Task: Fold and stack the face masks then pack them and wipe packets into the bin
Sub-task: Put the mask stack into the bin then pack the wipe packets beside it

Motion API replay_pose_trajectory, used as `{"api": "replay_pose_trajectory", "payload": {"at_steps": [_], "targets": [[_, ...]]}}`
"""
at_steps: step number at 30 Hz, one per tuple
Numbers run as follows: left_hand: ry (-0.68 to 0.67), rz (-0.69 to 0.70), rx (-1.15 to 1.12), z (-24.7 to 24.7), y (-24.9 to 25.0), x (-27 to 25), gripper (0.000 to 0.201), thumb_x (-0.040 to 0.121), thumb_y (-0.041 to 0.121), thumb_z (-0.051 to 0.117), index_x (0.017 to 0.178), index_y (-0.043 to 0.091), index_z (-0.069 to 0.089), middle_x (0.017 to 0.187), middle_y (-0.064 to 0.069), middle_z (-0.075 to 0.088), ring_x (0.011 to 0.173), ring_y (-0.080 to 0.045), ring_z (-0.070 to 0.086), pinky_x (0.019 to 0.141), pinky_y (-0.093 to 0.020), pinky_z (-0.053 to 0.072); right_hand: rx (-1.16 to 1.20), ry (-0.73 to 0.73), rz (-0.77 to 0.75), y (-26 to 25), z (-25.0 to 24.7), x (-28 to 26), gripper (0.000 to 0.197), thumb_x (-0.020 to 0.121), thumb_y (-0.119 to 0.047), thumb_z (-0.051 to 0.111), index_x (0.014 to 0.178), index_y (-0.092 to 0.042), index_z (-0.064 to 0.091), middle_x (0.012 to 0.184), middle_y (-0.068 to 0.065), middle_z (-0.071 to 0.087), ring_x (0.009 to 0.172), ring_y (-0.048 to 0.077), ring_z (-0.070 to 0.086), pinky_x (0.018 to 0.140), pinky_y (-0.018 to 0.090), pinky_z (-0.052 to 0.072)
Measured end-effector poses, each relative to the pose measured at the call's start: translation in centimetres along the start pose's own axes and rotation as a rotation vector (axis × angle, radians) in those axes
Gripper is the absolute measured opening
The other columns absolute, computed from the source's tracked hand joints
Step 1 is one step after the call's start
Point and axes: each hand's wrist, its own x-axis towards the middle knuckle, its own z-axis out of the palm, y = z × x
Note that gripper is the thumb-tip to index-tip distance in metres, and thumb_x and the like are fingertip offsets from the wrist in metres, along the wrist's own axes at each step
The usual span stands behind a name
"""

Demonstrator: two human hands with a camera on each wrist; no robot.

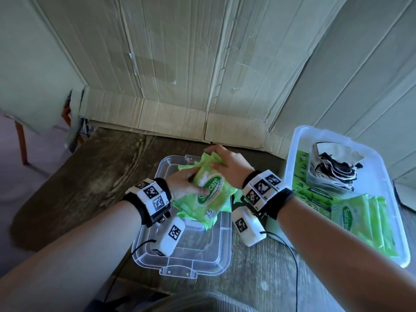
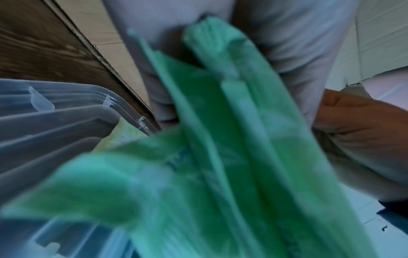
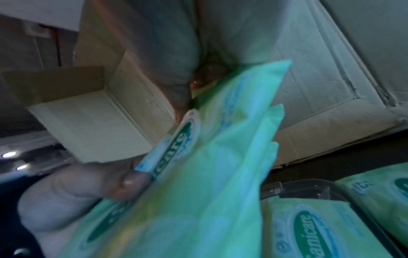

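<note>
Both hands hold a small stack of green wipe packets (image 1: 208, 190) over the clear lid (image 1: 186, 251), which lies flat on the dark wooden table (image 1: 90, 172). The left hand (image 1: 183, 185) grasps the stack's near-left edge, thumb lying across the top packet's label, and the right hand (image 1: 227, 164) curls over the far end. The bin (image 1: 292, 158), the landmark here, sits to the right of the lid, apart from it. Inside the bin the folded face masks (image 1: 333, 171) are stacked toward its far side, and more wipe packets (image 1: 369, 221) stand on edge along its near side, with others lying flat beneath. The packets look slick and soft, so the likeliest failure is a lower packet slipping out of the stack when it is carried toward the bin, since the grip presses mainly on the ends. A loose packet could drop onto the lid or into the gap between lid and bin. The free room in the bin looks tight, so a careless lowering could topple the upright packets or knock the mask stack apart. The trailing wrist cables (image 1: 290, 246) near the bin's left wall could also snag.
</note>
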Motion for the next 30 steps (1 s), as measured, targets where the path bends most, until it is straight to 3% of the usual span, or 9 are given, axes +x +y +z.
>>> {"api": "replay_pose_trajectory", "payload": {"at_steps": [4, 7, 9, 11, 14, 18, 20, 22, 30], "targets": [[0.168, 0.097, -0.078, -0.3, -0.4, 0.0, 0.096, 0.071, -0.006, 0.071, 0.146, 0.025, 0.020, 0.126, 0.001, 0.054, 0.113, -0.019, 0.056, 0.087, -0.026, 0.050, -0.098, 0.061, 0.187, 0.6, 0.8, -0.5, 0.075, 0.089, -0.043, 0.053, 0.147, -0.031, 0.006, 0.152, 0.008, 0.016, 0.134, 0.028, 0.024, 0.105, 0.045, 0.024], [0.357, 0.130, -0.156, -0.5, -0.3, 0.3, 0.122, 0.056, 0.016, 0.080, 0.148, 0.033, 0.002, 0.147, -0.003, 0.036, 0.126, -0.020, 0.045, 0.101, -0.036, 0.041, 0.113, 0.016, 0.355, 0.7, 1.2, -0.5, 0.098, 0.080, -0.049, 0.063, 0.147, -0.016, -0.001, 0.145, 0.020, 0.028, 0.122, 0.029, 0.042, 0.091, 0.036, 0.043], [0.368, 0.110, -0.224, -0.3, -0.2, 0.6, 0.119, 0.064, 0.013, 0.080, 0.149, 0.031, -0.001, 0.145, -0.008, 0.040, 0.120, -0.022, 0.051, 0.093, -0.035, 0.049, 0.197, -0.016, 0.400, 0.4, 1.6, -0.3, 0.098, 0.081, -0.049, 0.061, 0.147, -0.012, 0.000, 0.137, 0.023, 0.041, 0.103, 0.028, 0.055, 0.068, 0.026, 0.046], [0.350, 0.047, -0.333, 0.1, 0.1, 0.8, 0.099, 0.079, 0.021, 0.070, 0.149, 0.032, 0.001, 0.140, -0.010, 0.047, 0.111, -0.025, 0.057, 0.092, -0.042, 0.050, 0.246, 0.054, 0.423, 0.4, 1.6, 0.1, 0.096, 0.081, -0.049, 0.062, 0.147, -0.009, 0.004, 0.137, 0.020, 0.042, 0.114, 0.030, 0.052, 0.076, 0.025, 0.041], [0.367, 0.104, -0.584, 0.4, 0.4, 0.7, 0.052, 0.097, 0.015, 0.031, 0.146, 0.030, 0.025, 0.131, -0.012, 0.052, 0.095, -0.022, 0.060, 0.082, -0.039, 0.050, 0.376, 0.098, 0.432, 0.8, 1.4, 0.7, 0.098, 0.073, -0.052, 0.069, 0.144, -0.007, 0.017, 0.134, 0.014, 0.048, 0.119, 0.028, 0.050, 0.089, 0.028, 0.042], [0.335, 0.183, -0.582, -0.3, 0.4, 0.7, 0.052, 0.094, -0.003, 0.031, 0.133, 0.030, 0.040, 0.107, -0.004, 0.067, 0.080, -0.013, 0.069, 0.069, -0.027, 0.057, 0.472, 0.123, 0.319, 0.8, 2.1, 1.1, 0.075, 0.042, -0.067, 0.075, 0.094, -0.013, 0.067, 0.091, 0.006, 0.072, 0.083, 0.021, 0.069, 0.079, 0.043, 0.056], [0.365, 0.206, -0.550, -0.7, 0.3, 0.6, 0.055, 0.089, -0.011, 0.038, 0.134, 0.022, 0.043, 0.098, -0.001, 0.071, 0.079, -0.012, 0.070, 0.070, -0.026, 0.058, 0.545, 0.145, 0.286, 0.9, 2.4, 1.2, 0.077, 0.032, -0.065, 0.080, 0.087, -0.012, 0.068, 0.083, 0.006, 0.073, 0.076, 0.022, 0.070, 0.073, 0.046, 0.058], [0.426, 0.209, -0.515, -1.2, 0.0, 0.4, 0.058, 0.086, -0.014, 0.044, 0.136, 0.015, 0.044, 0.111, -0.006, 0.067, 0.083, -0.013, 0.068, 0.074, -0.027, 0.057, 0.631, 0.206, 0.298, 0.3, 1.8, 1.0, 0.081, 0.029, -0.057, 0.086, 0.092, -0.010, 0.066, 0.087, 0.007, 0.072, 0.078, 0.023, 0.070, 0.071, 0.046, 0.058], [0.538, 0.211, -0.525, -2.6, 0.2, -0.4, 0.061, 0.090, -0.013, 0.039, 0.143, 0.016, 0.032, 0.143, -0.010, 0.041, 0.120, -0.032, 0.050, 0.104, -0.048, 0.038, 0.860, 0.438, 0.451, 0.7, -1.5, 0.6, 0.057, 0.053, -0.029, 0.088, 0.095, -0.014, 0.053, 0.096, 0.008, 0.067, 0.083, 0.025, 0.068, 0.074, 0.045, 0.057]]}}
